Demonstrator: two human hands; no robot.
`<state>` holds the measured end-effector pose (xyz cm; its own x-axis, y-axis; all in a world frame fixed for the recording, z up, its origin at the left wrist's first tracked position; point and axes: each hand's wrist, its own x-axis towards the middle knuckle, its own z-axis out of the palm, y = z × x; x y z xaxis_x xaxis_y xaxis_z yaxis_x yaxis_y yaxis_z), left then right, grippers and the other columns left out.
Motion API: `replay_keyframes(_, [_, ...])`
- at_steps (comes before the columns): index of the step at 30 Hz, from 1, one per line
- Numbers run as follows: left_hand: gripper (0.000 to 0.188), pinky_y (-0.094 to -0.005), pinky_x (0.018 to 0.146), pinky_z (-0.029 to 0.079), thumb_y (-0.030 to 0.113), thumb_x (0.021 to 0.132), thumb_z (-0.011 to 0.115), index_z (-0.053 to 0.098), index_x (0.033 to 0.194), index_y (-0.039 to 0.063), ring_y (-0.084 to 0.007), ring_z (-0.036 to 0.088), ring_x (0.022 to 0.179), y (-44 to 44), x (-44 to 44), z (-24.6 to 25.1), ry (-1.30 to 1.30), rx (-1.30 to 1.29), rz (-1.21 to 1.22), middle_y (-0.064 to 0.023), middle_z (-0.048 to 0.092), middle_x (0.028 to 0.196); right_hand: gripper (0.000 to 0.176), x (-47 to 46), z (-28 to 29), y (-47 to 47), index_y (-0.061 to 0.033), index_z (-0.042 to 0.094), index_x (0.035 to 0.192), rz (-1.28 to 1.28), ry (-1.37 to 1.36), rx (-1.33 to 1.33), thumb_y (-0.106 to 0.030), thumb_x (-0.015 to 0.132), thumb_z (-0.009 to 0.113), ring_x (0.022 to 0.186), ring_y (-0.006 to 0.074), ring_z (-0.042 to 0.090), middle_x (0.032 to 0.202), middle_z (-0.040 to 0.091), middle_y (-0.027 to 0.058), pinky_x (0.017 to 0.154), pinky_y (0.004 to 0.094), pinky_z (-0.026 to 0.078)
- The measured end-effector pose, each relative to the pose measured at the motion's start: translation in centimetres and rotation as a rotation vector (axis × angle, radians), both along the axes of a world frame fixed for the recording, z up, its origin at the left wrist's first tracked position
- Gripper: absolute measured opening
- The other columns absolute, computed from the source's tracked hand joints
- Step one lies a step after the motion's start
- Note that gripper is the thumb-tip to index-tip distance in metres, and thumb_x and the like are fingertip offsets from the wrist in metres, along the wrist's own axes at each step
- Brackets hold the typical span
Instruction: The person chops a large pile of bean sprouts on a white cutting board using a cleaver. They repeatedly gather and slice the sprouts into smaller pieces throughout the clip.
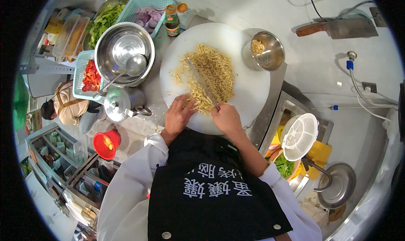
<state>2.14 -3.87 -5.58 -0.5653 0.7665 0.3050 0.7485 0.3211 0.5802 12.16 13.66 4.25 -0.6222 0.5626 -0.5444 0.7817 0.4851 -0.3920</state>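
A mound of pale, thin-shredded food (218, 70) lies on a round white cutting board (253, 95). My right hand (227, 118) grips the handle of a knife (201, 81), whose blade slants across the left part of the mound, seen nearly edge-on. At the near-left edge of the shreds rests my left hand (179, 113), its fingertips touching them and its fingers slightly apart. A steel cup (274, 52) with minced food inside stands on the board's right side.
Left of the board are a steel bowl (104, 52) with a ladle (136, 65), a lidded metal pot (117, 105) and a sauce bottle (172, 21). Baskets hold red peppers (91, 78) and sliced onion (150, 17). A cleaver (351, 28) is at the upper right; a person (71, 103) is at left.
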Motion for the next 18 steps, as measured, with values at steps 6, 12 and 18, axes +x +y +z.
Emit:
replay_keyframes(6, [0.048,-0.0426,0.097,0.054,0.019,0.082,0.081,0.067,0.126,0.008,-0.0348,0.060,0.117,-0.4,0.1,-0.1,-0.002,0.011,-0.023,-0.0133,0.060,0.133,0.033,1.0,-1.5,-1.5,0.0042,0.072,0.089,0.026,-0.053,0.011,-0.027,0.088,0.059,0.086,0.0489,0.068,0.086,0.068,0.0313,0.080,0.0544,0.054])
replay_keyframes(12, [0.057,-0.0509,0.108,0.044,0.032,0.088,0.076,0.060,0.137,0.007,-0.0373,0.053,0.128,-0.5,-0.1,1.7,-0.001,-0.112,-0.091,-0.0184,0.053,0.142,0.037,-0.2,-2.0,-0.5,0.0061,0.072,0.086,0.002,0.073,-0.017,-0.029,0.089,0.061,0.085,0.0482,0.069,0.085,0.070,0.0302,0.080,0.0537,0.056])
replay_keyframes(18, [0.065,-0.0531,0.114,0.038,0.040,0.089,0.074,0.055,0.143,0.009,-0.0362,0.048,0.137,-1.3,0.5,2.7,-0.077,-0.186,-0.061,-0.0177,0.048,0.151,0.036,1.8,1.6,0.2,0.0071,0.067,0.080,-0.075,0.120,-0.080,-0.027,0.087,0.061,0.075,0.0480,0.067,0.076,0.064,0.0309,0.069,0.0522,0.052])
